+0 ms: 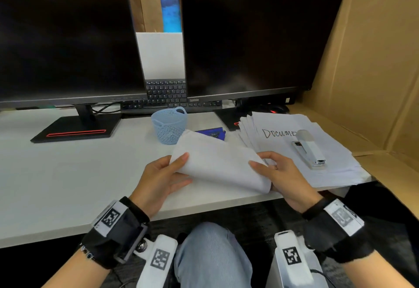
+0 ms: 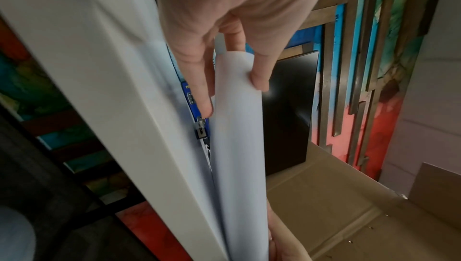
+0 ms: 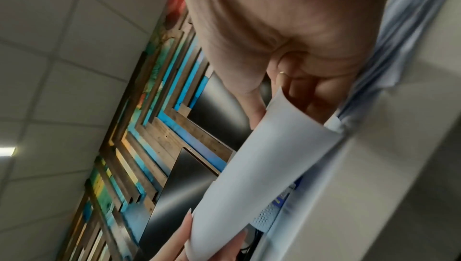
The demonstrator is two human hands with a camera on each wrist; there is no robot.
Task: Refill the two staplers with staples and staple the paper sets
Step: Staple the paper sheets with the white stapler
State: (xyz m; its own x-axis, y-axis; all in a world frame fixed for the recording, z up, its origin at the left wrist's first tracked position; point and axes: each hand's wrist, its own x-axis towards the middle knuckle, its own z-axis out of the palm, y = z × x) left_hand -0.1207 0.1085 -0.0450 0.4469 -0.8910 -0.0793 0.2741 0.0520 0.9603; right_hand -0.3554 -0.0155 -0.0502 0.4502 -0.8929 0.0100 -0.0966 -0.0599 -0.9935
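- The worktop (image 1: 68, 174) carries two dark monitors (image 1: 68, 42) along its back edge, with a keyboard (image 1: 166, 94) between them; none of this belongs to the task.
- A spread pile of papers (image 1: 328, 165) lies at the right edge of the worktop, its top sheet bearing a handwritten word that starts "Docume". I cannot see a staple in any of its sheets, so I judge most of the stapling is not yet done.
- A curled paper set (image 1: 217, 165) is held up near the front edge, in front of the pile. The left hand (image 1: 161, 179) pinches its left side between thumb and fingers; the right hand (image 1: 283, 174) grips its right side the same way. The left wrist view shows the sheets bowed into a roll. No staple shows on it either, and it looks as though it is being squared up or sorted.
- A white stapler (image 1: 309, 149) rests closed on top of the pile, just beside the right hand and apart from it. Whether it is loaded cannot be told.
- A pale blue basket (image 1: 169, 126) stands toward the back, near the middle of the worktop.
- A blue stapler (image 1: 213, 134) lies just behind the held set, partly hidden; its metal parts show in the left wrist view, but whether it is filled is unclear.
- Neither hand is on a stapler, so the fastening step seems to lie ahead.
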